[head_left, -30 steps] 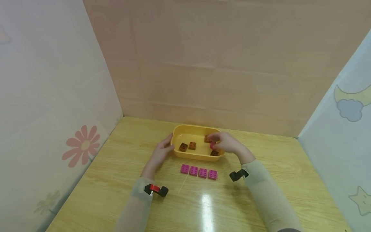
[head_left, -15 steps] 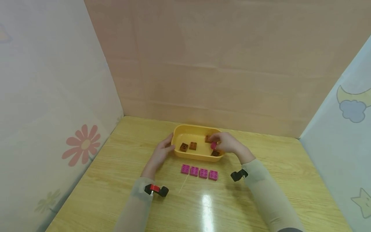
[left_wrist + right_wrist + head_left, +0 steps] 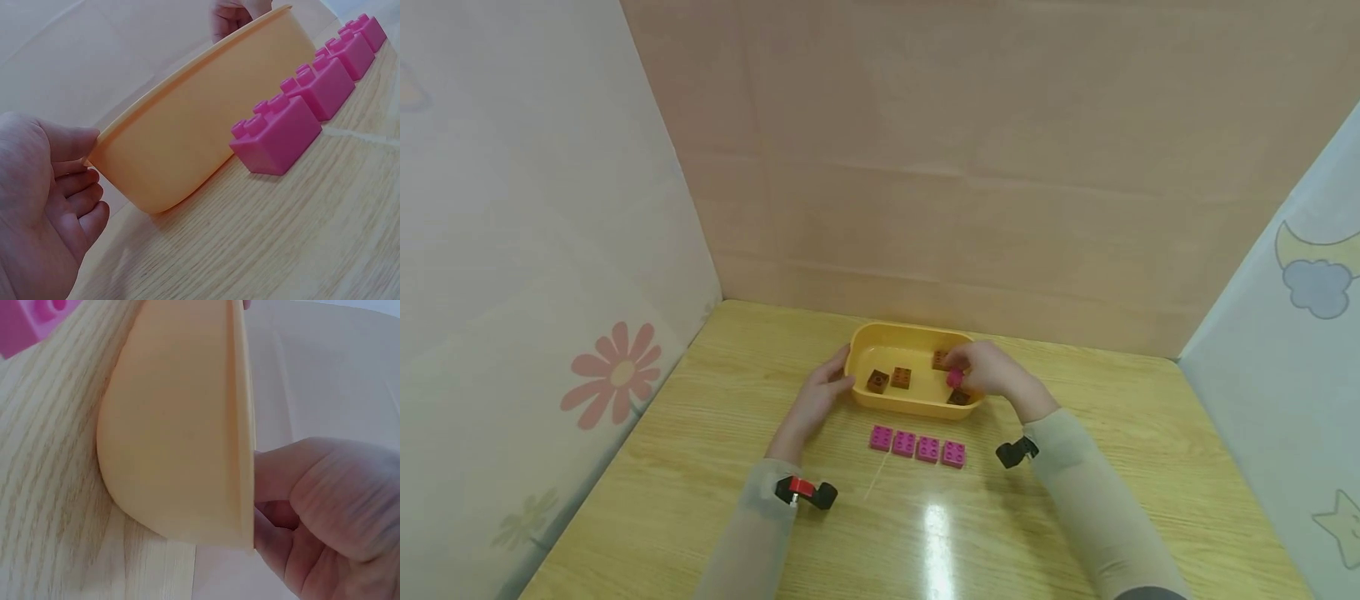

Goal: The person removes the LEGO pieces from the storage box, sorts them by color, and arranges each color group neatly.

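A yellow plastic tub [image 3: 910,406] stands on the table, with several brown toy bricks [image 3: 901,378] inside it. At its left end my left hand [image 3: 817,397] grips the rim, thumb against the edge, as the left wrist view shows [image 3: 47,194]. My right hand [image 3: 996,373] reaches over the right end and pinches a pink toy brick [image 3: 955,378] low inside the tub. In the right wrist view the tub wall hides the fingertips of the right hand [image 3: 331,519] and that brick. Several pink toy bricks [image 3: 904,443] stand studs up in a row before the tub.
The wooden table [image 3: 700,517] carries all of this. A thin pale line [image 3: 876,475] runs on the tabletop near the row of bricks. A beige backdrop [image 3: 955,183] rises behind the tub, with patterned sheets at both sides.
The head view has shifted slightly. The pink brick looks a little turned between the right fingers, and both hands keep nearly the same places on and in the tub.
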A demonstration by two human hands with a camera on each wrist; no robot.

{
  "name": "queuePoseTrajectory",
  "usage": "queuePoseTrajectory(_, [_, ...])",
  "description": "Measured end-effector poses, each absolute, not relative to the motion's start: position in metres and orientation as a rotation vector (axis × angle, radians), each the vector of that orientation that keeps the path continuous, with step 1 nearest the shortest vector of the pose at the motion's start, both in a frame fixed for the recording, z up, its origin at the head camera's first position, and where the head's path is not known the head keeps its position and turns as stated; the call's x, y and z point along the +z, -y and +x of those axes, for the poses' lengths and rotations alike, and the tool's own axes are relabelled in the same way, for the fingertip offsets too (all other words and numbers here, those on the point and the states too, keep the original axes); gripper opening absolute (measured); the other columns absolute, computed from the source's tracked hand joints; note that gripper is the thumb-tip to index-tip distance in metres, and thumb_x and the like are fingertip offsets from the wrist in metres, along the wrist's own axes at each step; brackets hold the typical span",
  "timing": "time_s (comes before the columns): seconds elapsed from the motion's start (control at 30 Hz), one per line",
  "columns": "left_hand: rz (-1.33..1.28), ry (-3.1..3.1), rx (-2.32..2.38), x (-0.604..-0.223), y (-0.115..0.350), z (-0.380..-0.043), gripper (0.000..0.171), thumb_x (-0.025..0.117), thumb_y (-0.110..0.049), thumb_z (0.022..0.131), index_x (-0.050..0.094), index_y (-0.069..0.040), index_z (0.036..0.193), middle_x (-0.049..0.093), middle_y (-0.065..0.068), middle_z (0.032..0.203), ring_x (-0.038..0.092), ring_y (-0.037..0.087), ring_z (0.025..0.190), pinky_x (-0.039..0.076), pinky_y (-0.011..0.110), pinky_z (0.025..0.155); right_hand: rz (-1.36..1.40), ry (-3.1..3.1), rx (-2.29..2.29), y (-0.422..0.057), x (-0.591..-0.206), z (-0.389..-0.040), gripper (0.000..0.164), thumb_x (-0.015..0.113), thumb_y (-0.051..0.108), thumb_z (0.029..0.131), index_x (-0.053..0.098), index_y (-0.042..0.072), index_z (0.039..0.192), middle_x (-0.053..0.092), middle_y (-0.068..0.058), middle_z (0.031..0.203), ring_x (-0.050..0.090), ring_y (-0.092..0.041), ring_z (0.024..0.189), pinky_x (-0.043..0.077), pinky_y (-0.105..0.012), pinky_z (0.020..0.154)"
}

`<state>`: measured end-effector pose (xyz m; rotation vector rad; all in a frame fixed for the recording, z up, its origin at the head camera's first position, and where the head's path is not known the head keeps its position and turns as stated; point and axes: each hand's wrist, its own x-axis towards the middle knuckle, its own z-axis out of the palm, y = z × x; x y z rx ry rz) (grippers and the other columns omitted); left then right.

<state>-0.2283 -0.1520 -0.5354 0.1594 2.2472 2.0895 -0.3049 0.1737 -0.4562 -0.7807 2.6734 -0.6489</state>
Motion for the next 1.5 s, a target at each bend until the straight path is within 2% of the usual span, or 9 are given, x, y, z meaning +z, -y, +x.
queuePoseTrajectory(0.23, [0.164,-2.271,2.074,-0.535,0.151,-0.227,0.063,0.057,-0.011,0.109,0.034,-0.008,0.167,0.027,0.006,0.175,0.020,0.027,0.163,0.014,0.048,0.132,-0.828,-2.708,-0.556,-0.171,-0.458,-0.304,0.027,0.074,-0.004,0.094,0.077,0.000,0.120,0.078,-0.010,0.112,0.071,-0.028,0.104,0.061,-0.051,0.094])
queuePoseTrajectory(0.47, [0.160,-2.282,2.065,-0.536,0.151,-0.227,0.063,0.058,-0.011,0.109,0.035,-0.009,0.167,0.028,0.004,0.175,0.020,0.025,0.162,0.014,0.047,0.132,-0.836,-2.736,-0.457,-0.168,-0.459,-0.305,0.017,0.077,-0.001,0.093,0.081,0.002,0.110,0.077,-0.005,0.101,0.061,-0.021,0.084,0.059,-0.043,0.083])
queuePoseTrajectory(0.73, [0.152,-2.278,2.062,-0.535,0.150,-0.226,0.063,0.057,-0.012,0.109,0.035,-0.012,0.168,0.028,0.002,0.175,0.020,0.025,0.162,0.014,0.048,0.132,-0.857,-2.716,-0.457,-0.169,-0.461,-0.308,0.010,0.079,0.002,0.094,0.083,0.003,0.104,0.075,-0.001,0.093,0.059,-0.018,0.079,0.057,-0.038,0.078])
queuePoseTrajectory(0.87, [0.152,-2.287,2.056,-0.535,0.150,-0.226,0.063,0.057,-0.012,0.109,0.035,-0.011,0.168,0.029,0.003,0.175,0.021,0.026,0.162,0.014,0.049,0.132,-0.818,-2.695,-0.491,-0.170,-0.461,-0.307,0.013,0.080,0.002,0.094,0.083,0.004,0.106,0.075,-0.001,0.094,0.061,-0.018,0.080,0.058,-0.036,0.078])
queuePoseTrajectory(1.13, [0.138,-2.287,2.049,-0.537,0.150,-0.226,0.063,0.058,-0.011,0.108,0.035,-0.011,0.168,0.028,0.003,0.175,0.021,0.026,0.162,0.014,0.047,0.132,-0.807,-2.639,-0.597,-0.175,-0.460,-0.308,0.019,0.080,0.005,0.094,0.081,0.002,0.113,0.077,-0.003,0.101,0.069,-0.017,0.088,0.063,-0.042,0.086])
queuePoseTrajectory(1.37, [0.141,-2.294,2.050,-0.533,0.150,-0.225,0.063,0.057,-0.011,0.109,0.034,-0.010,0.168,0.027,0.006,0.175,0.020,0.028,0.162,0.014,0.048,0.132,-0.778,-2.636,-0.691,-0.179,-0.462,-0.311,0.031,0.079,0.001,0.089,0.080,0.002,0.120,0.077,-0.004,0.106,0.065,-0.019,0.088,0.061,-0.038,0.081])
queuePoseTrajectory(1.5, [0.129,-2.292,2.054,-0.532,0.150,-0.225,0.063,0.057,-0.012,0.109,0.034,-0.010,0.168,0.027,0.005,0.175,0.020,0.027,0.162,0.014,0.048,0.132,-0.770,-2.620,-0.769,-0.181,-0.462,-0.312,0.032,0.081,0.003,0.089,0.080,0.004,0.121,0.077,-0.005,0.111,0.067,-0.020,0.092,0.061,-0.038,0.082])
